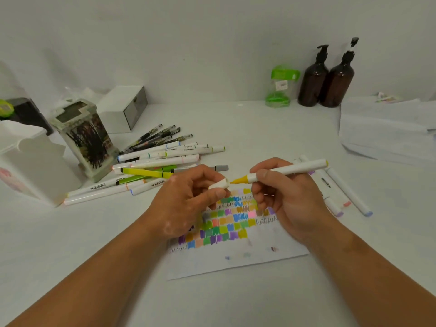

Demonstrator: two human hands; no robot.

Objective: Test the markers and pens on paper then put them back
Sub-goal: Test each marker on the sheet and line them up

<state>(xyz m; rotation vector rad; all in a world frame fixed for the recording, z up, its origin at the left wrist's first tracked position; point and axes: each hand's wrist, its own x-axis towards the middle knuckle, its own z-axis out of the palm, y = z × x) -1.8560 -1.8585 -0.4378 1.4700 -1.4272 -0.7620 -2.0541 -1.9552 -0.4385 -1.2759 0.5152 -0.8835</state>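
Above the paper at the desk's middle, the right hand grips the yellow marker and the left hand pinches its cap; brought together askew, the bare tip could smear a finger.

Smooth white plastic marker; matt paper sheet; glossy amber bottles.

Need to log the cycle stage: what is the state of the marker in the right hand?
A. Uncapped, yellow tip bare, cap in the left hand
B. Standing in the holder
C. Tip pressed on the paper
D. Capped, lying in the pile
A: the right hand holds the marker with its yellow tip bare, pointing at the white cap pinched in the left hand, above the paper, not touching it.
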